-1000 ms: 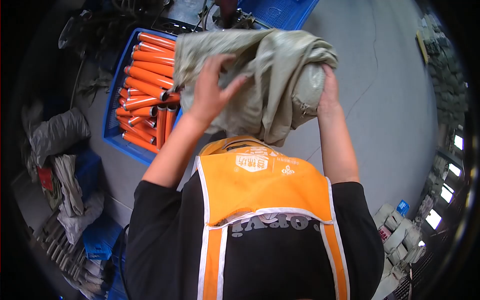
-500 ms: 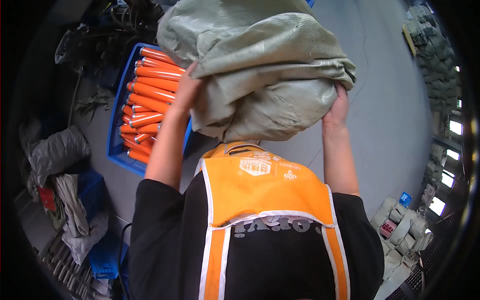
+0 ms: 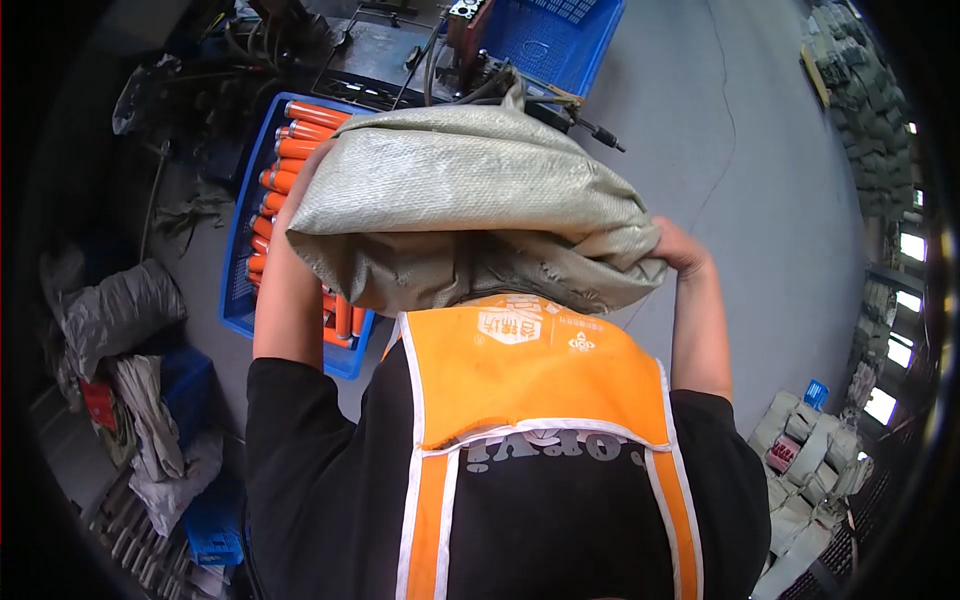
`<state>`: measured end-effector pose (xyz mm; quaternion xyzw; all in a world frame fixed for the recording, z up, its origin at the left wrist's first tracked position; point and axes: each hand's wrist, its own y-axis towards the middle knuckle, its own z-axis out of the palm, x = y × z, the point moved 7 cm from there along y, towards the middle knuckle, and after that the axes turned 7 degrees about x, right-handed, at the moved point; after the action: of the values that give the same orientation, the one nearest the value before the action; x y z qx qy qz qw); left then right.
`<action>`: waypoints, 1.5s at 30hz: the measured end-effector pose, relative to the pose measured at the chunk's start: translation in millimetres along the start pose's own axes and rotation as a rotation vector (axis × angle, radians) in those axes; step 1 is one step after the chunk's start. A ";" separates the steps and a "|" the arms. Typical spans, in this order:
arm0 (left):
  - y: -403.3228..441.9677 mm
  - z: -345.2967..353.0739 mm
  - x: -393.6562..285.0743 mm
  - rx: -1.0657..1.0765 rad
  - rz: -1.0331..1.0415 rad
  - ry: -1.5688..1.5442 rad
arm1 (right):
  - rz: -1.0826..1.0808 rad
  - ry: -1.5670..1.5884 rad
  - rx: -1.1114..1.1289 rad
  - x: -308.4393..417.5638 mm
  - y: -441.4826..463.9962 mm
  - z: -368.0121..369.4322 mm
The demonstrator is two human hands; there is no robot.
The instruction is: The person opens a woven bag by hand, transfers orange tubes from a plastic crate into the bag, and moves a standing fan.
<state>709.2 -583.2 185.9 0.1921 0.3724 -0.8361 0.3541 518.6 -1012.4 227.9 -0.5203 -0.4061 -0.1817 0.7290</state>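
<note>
A grey-green woven sack (image 3: 450,180) is spread between my two hands in front of my chest, folded over with its opening sagging toward me. My left hand (image 3: 314,166) grips the sack's left side; its fingers are hidden behind the cloth. On the other side, my right hand (image 3: 680,248) is closed on the bunched right edge. Partly under the sack stands a blue crate (image 3: 232,290) full of orange tubes (image 3: 292,148) with metallic ends.
Another blue crate (image 3: 590,55) stands at the far side, beside a dark machine bench (image 3: 375,50) with rods and tools. Crumpled sacks (image 3: 120,310) lie at left. Bundled pale sacks (image 3: 800,470) are stacked at right. Grey floor (image 3: 760,250) runs between.
The sack has come down and closer to my body, its folded edge now facing me. My left hand has shifted left and my right hand lower. The far crate and bench are now uncovered.
</note>
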 end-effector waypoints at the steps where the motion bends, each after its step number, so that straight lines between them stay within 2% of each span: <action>1: 10.4 -8.8 5.9 -0.020 -0.074 -0.038 | -0.003 -0.001 -0.002 3.2 -0.1 -4.9; 3: 6.2 9.7 8.5 -0.037 -0.087 -0.059 | -0.104 -0.117 -0.012 36.7 -3.3 -4.6; 4: 8.4 13.4 11.3 0.007 -0.066 0.010 | -0.103 -0.114 -0.010 45.5 0.0 1.3; 6: 12.6 14.2 15.6 0.051 -0.051 0.083 | -0.256 -0.088 -0.009 70.3 13.2 19.3; 7: 15.4 14.3 18.3 0.054 -0.071 0.076 | -0.266 -0.353 0.021 60.5 30.5 25.3; 8: 17.4 13.7 20.8 0.055 -0.091 0.068 | -0.208 -0.467 -0.015 68.0 36.4 51.0; 9: 19.2 12.2 23.3 0.054 -0.111 0.058 | -0.281 -0.517 0.050 53.7 56.4 69.7; 11: 19.3 6.6 28.7 0.045 -0.149 0.037 | -0.149 -0.338 0.109 32.9 77.0 112.2; 13: 19.3 -0.2 33.1 0.036 -0.185 0.017 | -0.096 -0.353 0.137 8.9 92.1 119.3; 15: 22.1 -8.2 39.0 0.029 -0.223 0.001 | -0.254 -0.150 0.099 15.7 96.6 112.2; 16: 26.5 -12.9 42.9 0.028 -0.245 -0.008 | -0.179 0.059 0.117 12.9 94.0 94.4; 17: 33.0 -18.0 47.9 0.028 -0.266 -0.018 | -0.243 0.417 0.054 10.5 91.6 70.9; 18: 40.9 -23.8 53.5 0.029 -0.288 -0.029 | -0.333 0.620 0.082 7.4 89.3 42.4; 19: 61.5 -84.8 47.0 0.012 -0.158 0.331 | -0.336 0.832 0.065 8.9 85.6 25.2; 20: 59.2 -122.6 48.3 -0.056 -0.143 0.380 | -0.338 1.045 0.045 12.9 80.9 15.0; 21: 52.8 -143.6 51.4 -0.124 -0.127 0.429 | -0.338 1.047 0.040 17.8 77.0 10.4; 22: 41.9 -145.7 61.1 -0.122 -0.130 0.430 | -0.452 1.085 -0.052 25.6 71.5 -1.9; 23: 24.3 -145.4 73.4 -0.097 -0.124 0.314 | -0.566 1.119 -0.144 32.0 66.2 -12.0; 25: 4.4 -156.5 113.0 -0.023 -0.193 0.125 | -0.572 1.148 -0.123 40.3 62.2 -5.0; 26: 0.6 -150.3 137.3 0.135 -0.283 0.129 | -0.583 1.175 -0.100 42.3 60.0 0.0; 27: -4.2 -137.3 160.2 0.110 -0.352 0.103 | -0.582 1.176 -0.102 41.7 58.7 2.0; 29: -0.9 -96.1 186.0 0.115 -0.330 -0.091 | -0.524 1.189 -0.128 33.6 60.6 13.9; 31: 11.6 -60.3 184.3 0.099 -0.292 -0.069 | -0.502 1.188 -0.096 32.8 59.9 27.9; 33: 34.6 -55.7 173.9 0.082 -0.247 -0.049 | -0.426 1.177 -0.080 27.3 58.9 30.8; 35: 54.4 -71.2 152.0 0.064 -0.077 -0.214 | -0.420 1.148 -0.140 28.3 47.4 28.6; 38: 49.4 -51.8 93.4 0.181 0.271 -0.206 | -0.500 1.155 -0.258 25.4 26.6 14.6; 39: 50.9 -42.7 91.2 0.185 0.261 -0.205 | -0.502 1.159 -0.268 24.1 24.8 13.8; 42: 59.7 2.0 106.2 0.340 0.116 0.091 | -0.450 1.198 -0.262 16.7 28.8 21.0; 43: 64.3 9.5 119.2 0.171 0.140 0.332 | -0.415 1.220 -0.211 10.5 35.1 30.1; 45: 63.2 49.9 151.2 0.258 -0.143 0.441 | -0.391 1.241 -0.165 5.5 38.2 42.7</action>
<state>650.7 -718.8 99.0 0.3866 0.3434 -0.8375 0.1770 531.0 -957.9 214.4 -0.2896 0.0184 -0.6078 0.7392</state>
